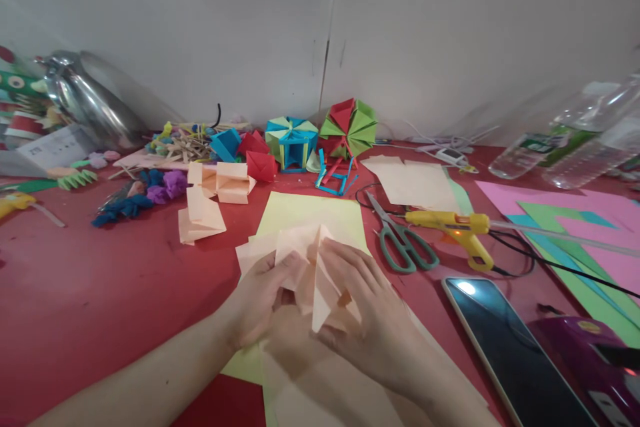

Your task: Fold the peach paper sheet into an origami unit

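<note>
Between my two hands is a folded piece of peach paper [320,287], its creased flaps standing up in a ridge. My left hand [260,300] pinches the paper's left side between thumb and fingers. On the other side, my right hand [367,303] curls around the right flaps, its thumb near the lower point. Sheets of peach paper [310,373] and yellow paper [320,210] lie flat beneath the hands. Several folded peach paper pieces [215,193] sit beyond my left hand. Green-handled scissors [403,240] rest just past my right hand.
A yellow glue gun [455,230] with its cord, a phone [515,353] and a purple device [585,367] lie at right. Coloured sheets [575,240] and plastic bottles [565,133] are farther right. Paper models [293,143] stand by the wall; a metal jug [93,103] stands left.
</note>
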A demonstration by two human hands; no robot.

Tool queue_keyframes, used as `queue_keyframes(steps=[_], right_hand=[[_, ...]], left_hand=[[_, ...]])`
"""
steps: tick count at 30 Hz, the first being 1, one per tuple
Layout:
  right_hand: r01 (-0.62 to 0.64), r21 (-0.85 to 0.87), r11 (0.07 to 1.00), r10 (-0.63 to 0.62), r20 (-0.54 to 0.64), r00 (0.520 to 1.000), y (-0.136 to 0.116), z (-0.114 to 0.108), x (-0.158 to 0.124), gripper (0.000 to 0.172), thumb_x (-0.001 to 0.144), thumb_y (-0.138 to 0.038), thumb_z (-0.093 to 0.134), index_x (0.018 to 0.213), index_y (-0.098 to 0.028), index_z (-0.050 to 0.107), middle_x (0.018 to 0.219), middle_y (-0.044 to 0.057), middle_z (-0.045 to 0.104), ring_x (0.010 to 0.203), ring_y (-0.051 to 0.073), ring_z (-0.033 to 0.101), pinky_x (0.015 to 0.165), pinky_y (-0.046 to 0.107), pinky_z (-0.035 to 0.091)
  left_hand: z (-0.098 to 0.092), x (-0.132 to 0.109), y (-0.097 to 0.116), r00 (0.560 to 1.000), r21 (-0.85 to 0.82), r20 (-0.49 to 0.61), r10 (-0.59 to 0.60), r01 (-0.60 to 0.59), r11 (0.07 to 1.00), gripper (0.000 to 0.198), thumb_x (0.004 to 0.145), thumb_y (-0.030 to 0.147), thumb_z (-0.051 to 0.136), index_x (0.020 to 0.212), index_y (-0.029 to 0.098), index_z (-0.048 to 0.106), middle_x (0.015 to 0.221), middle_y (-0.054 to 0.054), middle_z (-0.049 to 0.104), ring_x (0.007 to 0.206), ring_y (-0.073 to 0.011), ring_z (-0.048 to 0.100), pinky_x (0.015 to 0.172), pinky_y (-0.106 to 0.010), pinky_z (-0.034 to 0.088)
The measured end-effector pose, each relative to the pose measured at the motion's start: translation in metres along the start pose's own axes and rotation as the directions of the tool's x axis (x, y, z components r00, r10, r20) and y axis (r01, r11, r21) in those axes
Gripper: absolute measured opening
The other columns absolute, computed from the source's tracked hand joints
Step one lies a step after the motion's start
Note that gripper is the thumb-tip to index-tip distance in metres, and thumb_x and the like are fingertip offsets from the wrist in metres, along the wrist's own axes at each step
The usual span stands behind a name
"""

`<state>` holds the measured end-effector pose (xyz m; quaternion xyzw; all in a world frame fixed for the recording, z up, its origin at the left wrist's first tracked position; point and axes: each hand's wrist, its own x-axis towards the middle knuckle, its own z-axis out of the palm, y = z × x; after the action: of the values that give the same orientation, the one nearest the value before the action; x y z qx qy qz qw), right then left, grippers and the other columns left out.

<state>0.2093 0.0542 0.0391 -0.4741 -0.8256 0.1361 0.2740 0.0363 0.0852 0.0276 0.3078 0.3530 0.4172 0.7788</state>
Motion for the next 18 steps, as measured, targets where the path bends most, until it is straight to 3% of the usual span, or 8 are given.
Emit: queue_keyframes(steps=[4, 7, 11, 13, 14, 16, 17, 18], right_hand=[[-0.085, 0.140, 0.987, 0.107, -0.161, 0.981, -0.001, 0.005, -0.001, 0.049, 0.084, -0.021, 0.047, 0.130, -0.024, 0.033, 0.126, 0.009, 0.050, 0.116, 0.022, 0.047, 0.092, 0.039, 0.044], [-0.151, 0.248, 0.957, 0.213, -0.249, 0.945, 0.001, 0.005, -0.003, 0.042, 0.087, -0.019, 0.042, 0.128, -0.025, 0.037, 0.119, 0.008, 0.053, 0.106, 0.019, 0.054, 0.084, 0.033, 0.049], [-0.095, 0.100, 0.990, 0.125, -0.372, 0.920, 0.007, -0.001, -0.001, 0.036, 0.084, -0.012, 0.045, 0.118, -0.024, 0.050, 0.118, 0.008, 0.054, 0.106, 0.021, 0.053, 0.083, 0.037, 0.048], [-0.048, -0.004, 0.999, 0.043, -0.356, 0.933, 0.010, -0.007, 0.001, 0.029, 0.083, -0.010, 0.045, 0.103, -0.024, 0.060, 0.109, 0.007, 0.061, 0.101, 0.022, 0.055, 0.081, 0.039, 0.048], [-0.030, -0.018, 0.999, 0.022, -0.326, 0.945, 0.012, -0.010, 0.002, 0.027, 0.083, -0.009, 0.045, 0.097, -0.023, 0.062, 0.102, 0.007, 0.064, 0.096, 0.021, 0.057, 0.079, 0.038, 0.049], [-0.004, -0.020, 1.000, -0.002, -0.277, 0.961, 0.014, -0.016, 0.003, 0.027, 0.083, -0.007, 0.044, 0.091, -0.023, 0.064, 0.094, 0.005, 0.067, 0.091, 0.020, 0.059, 0.076, 0.037, 0.049], [0.001, -0.025, 1.000, -0.008, -0.270, 0.963, 0.015, -0.019, 0.003, 0.027, 0.083, -0.007, 0.045, 0.091, -0.023, 0.065, 0.094, 0.005, 0.067, 0.091, 0.020, 0.058, 0.077, 0.037, 0.049], [0.004, -0.044, 0.999, -0.017, -0.280, 0.960, 0.016, -0.021, 0.003, 0.026, 0.083, -0.007, 0.047, 0.090, -0.023, 0.065, 0.096, 0.005, 0.067, 0.093, 0.021, 0.057, 0.078, 0.038, 0.049]], left_hand=[[-0.001, 0.002, -0.001, 1.000, 0.033, -0.016, 0.007, -0.006, 0.999, 0.025, 0.083, 0.034, 0.058, 0.097, 0.015, 0.062, 0.083, -0.007, 0.069, 0.072, -0.0180, 0.065, 0.063, -0.026, 0.050], [0.001, 0.002, -0.001, 0.999, 0.055, -0.034, -0.007, 0.009, 0.998, 0.023, 0.082, 0.036, 0.059, 0.090, 0.015, 0.062, 0.081, -0.006, 0.069, 0.072, -0.0181, 0.064, 0.065, -0.027, 0.050], [0.000, 0.001, 0.002, 0.999, 0.146, -0.050, -0.017, 0.024, 0.989, 0.028, 0.081, 0.043, 0.057, 0.086, 0.016, 0.062, 0.079, -0.005, 0.069, 0.068, -0.0168, 0.063, 0.064, -0.028, 0.049], [-0.006, 0.001, 0.007, 0.998, 0.311, 0.008, -0.069, 0.063, 0.948, 0.033, 0.080, 0.047, 0.056, 0.080, 0.015, 0.063, 0.073, -0.005, 0.068, 0.064, -0.0158, 0.062, 0.060, -0.025, 0.047], [-0.011, 0.002, 0.011, 0.991, 0.438, 0.054, -0.123, 0.087, 0.895, 0.038, 0.079, 0.050, 0.054, 0.073, 0.014, 0.062, 0.066, -0.005, 0.066, 0.058, -0.0149, 0.061, 0.055, -0.023, 0.045], [-0.021, 0.003, 0.022, 0.970, 0.723, 0.093, -0.223, 0.088, 0.685, 0.041, 0.079, 0.054, 0.052, 0.071, 0.014, 0.061, 0.056, -0.003, 0.062, 0.048, -0.0136, 0.057, 0.047, -0.021, 0.039], [-0.026, 0.004, 0.028, 0.985, 0.806, 0.054, -0.164, 0.054, 0.589, 0.041, 0.078, 0.055, 0.051, 0.070, 0.015, 0.059, 0.052, 0.000, 0.059, 0.044, -0.0127, 0.054, 0.043, -0.021, 0.036], [-0.029, 0.004, 0.034, 1.000, 0.867, 0.020, -0.018, -0.009, 0.499, 0.039, 0.078, 0.054, 0.052, 0.070, 0.016, 0.057, 0.054, 0.001, 0.058, 0.045, -0.0125, 0.053, 0.044, -0.021, 0.036]])
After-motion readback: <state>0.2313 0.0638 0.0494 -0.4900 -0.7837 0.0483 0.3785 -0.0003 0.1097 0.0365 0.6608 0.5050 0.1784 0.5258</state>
